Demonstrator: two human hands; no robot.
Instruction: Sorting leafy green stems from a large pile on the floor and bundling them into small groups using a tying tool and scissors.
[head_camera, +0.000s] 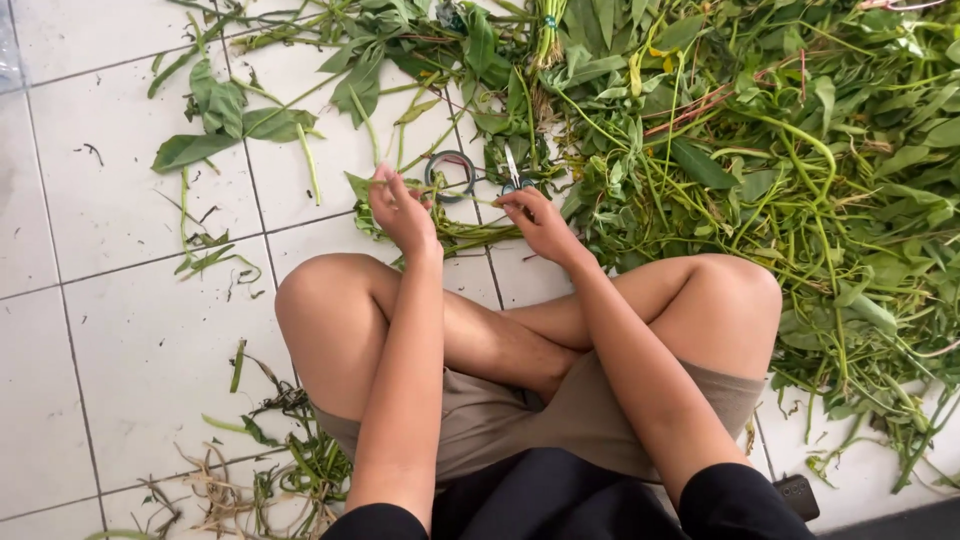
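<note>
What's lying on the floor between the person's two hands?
In the head view, a thin green stem spans from left hand to right hand; a tape roll lies just behind.

Two hands are at work: one left hand (402, 212) and one right hand (538, 222). Just beyond the left hand lies one roll of tape (449, 175); just right of that roll, one pair of scissors (514, 176). Further right of the roll spreads one big heap of leafy green stems (790, 160), too many to count.
</note>
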